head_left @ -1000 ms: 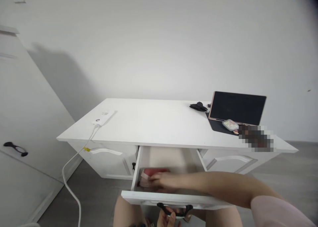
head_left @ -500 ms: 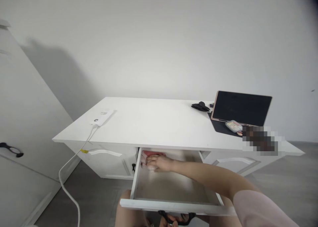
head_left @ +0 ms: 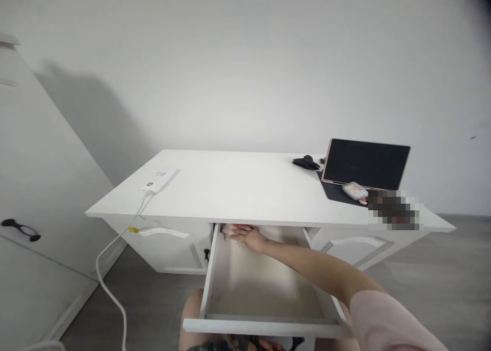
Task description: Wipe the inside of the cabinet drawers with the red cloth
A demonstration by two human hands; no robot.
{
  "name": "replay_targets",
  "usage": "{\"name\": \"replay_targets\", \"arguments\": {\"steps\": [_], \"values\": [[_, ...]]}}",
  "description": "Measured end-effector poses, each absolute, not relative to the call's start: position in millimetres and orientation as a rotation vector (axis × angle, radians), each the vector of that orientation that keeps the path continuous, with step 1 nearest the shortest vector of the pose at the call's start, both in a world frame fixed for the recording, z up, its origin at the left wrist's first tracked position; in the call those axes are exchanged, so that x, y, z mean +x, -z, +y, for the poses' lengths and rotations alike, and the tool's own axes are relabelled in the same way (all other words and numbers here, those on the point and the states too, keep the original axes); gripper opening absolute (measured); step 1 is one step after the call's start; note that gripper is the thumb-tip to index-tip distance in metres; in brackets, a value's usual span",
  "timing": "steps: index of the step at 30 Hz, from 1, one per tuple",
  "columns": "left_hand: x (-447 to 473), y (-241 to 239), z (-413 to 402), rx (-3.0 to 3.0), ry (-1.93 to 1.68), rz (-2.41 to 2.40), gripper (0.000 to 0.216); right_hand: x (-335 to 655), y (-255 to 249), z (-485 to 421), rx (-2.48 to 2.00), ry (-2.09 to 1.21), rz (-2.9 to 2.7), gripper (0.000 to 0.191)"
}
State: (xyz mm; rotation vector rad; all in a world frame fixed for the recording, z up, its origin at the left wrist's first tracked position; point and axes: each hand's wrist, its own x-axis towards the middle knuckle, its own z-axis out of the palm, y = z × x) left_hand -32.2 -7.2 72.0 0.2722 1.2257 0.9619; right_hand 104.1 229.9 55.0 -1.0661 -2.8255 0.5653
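Note:
A white drawer is pulled far out of the white desk toward me. My right hand reaches deep into its back left corner and lies flat, fingers stretched out, on a pink and red folded thing that is mostly hidden under the desktop. Only a sliver of my left hand shows at the bottom edge, under the drawer front at the black drawer handle, fingers curled at it.
On the desktop lie a white power strip with its cable hanging off the left edge, a black item, a tablet propped on a dark mat, and a small pale case. A white cabinet stands at left.
The drawer has come further out. My right hand has slid the pink and red thing from the front of the drawer to its back left corner.

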Motion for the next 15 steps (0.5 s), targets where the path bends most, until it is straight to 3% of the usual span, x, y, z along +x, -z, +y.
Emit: {"name": "replay_targets", "arguments": {"steps": [7,12,15], "values": [[-81,-64,40,0.346,-0.969,1.266,0.013,139,-70,147,-0.672,-0.647,-3.016,0.057],[-75,-61,37,0.402,-1.025,1.252,0.017,162,-83,118,-0.698,-0.736,-3.137,0.060],[-56,-62,21,0.439,-1.021,1.211,0.028,172,-84,125,-0.863,-0.619,-3.121,0.057]]}}
